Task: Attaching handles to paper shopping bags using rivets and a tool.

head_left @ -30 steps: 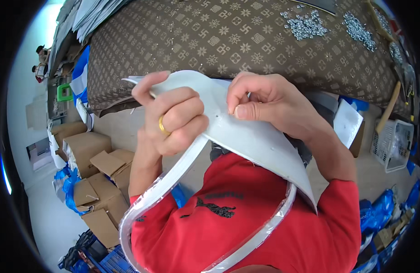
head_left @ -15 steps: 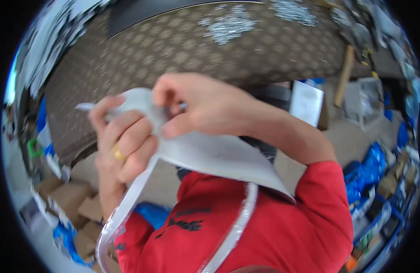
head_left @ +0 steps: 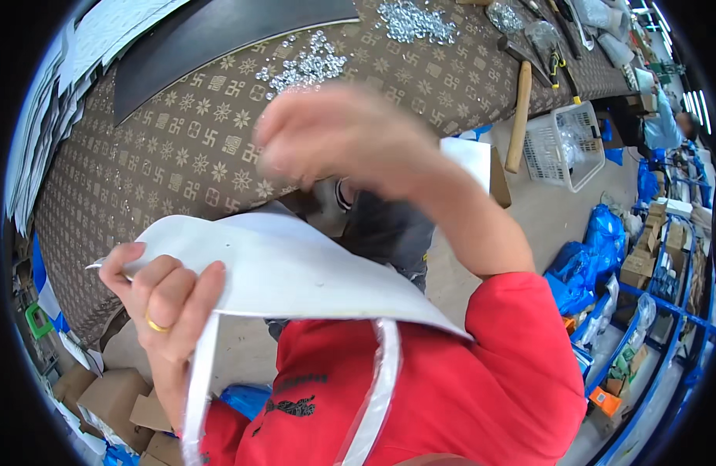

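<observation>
A curved white sheet (head_left: 296, 268) with small marks on its face stretches across in front of my red shirt. My left hand (head_left: 168, 299) grips its left end, fingers bent over the edge. Two pale straps hang from its near edge: one strap (head_left: 201, 373) beside my left hand, another strap (head_left: 380, 380) down over my shirt. Raised off the sheet, my right hand (head_left: 335, 140) is above the table's near edge, its fingers smeared by motion. Just beyond it lies a scattered pile of small shiny pieces (head_left: 307, 68).
The table has a brown patterned cover (head_left: 140, 186). On it are a dark panel (head_left: 218, 46), another shiny pile (head_left: 416, 22), a hammer (head_left: 519, 116) and stacked white sheets (head_left: 71, 78). At right are a white basket (head_left: 540, 147), blue bags (head_left: 595, 248) and another person (head_left: 662, 120).
My right hand has left the white sheet and moved up toward the shiny pile. The sheet and my left hand have shifted lower and left in view.
</observation>
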`<state>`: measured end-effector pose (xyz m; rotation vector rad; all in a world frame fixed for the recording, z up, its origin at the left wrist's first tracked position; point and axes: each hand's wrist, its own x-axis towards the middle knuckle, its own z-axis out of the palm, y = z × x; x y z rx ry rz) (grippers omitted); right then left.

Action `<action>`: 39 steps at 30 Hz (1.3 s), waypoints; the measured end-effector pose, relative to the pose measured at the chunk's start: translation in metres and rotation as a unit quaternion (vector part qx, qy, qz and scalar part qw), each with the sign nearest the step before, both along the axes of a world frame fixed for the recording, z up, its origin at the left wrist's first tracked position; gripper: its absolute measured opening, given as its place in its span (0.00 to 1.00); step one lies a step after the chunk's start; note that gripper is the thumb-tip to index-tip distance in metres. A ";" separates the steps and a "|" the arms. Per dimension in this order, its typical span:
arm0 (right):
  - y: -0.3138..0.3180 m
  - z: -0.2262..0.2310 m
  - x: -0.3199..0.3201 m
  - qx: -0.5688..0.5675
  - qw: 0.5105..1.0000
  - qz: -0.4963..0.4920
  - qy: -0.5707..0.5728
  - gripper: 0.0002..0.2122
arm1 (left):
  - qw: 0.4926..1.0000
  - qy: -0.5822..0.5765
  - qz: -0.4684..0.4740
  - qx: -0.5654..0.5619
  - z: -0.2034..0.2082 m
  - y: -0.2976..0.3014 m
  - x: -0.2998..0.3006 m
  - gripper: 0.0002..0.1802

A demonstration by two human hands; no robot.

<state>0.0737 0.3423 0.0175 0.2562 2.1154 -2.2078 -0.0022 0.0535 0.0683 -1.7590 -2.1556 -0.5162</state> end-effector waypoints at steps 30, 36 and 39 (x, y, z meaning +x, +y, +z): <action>-0.038 -0.020 -0.012 -0.177 0.974 0.138 -0.011 0.05 | 0.988 0.055 -0.046 0.136 -0.024 0.006 -0.030 0.12; -0.052 -0.012 -0.034 -0.185 0.962 0.203 0.001 0.06 | 0.991 0.061 -0.046 0.112 -0.019 0.003 -0.030 0.13; -0.051 -0.010 -0.038 -0.184 0.957 0.223 -0.008 0.07 | 0.991 0.057 -0.051 0.108 -0.017 0.002 -0.029 0.13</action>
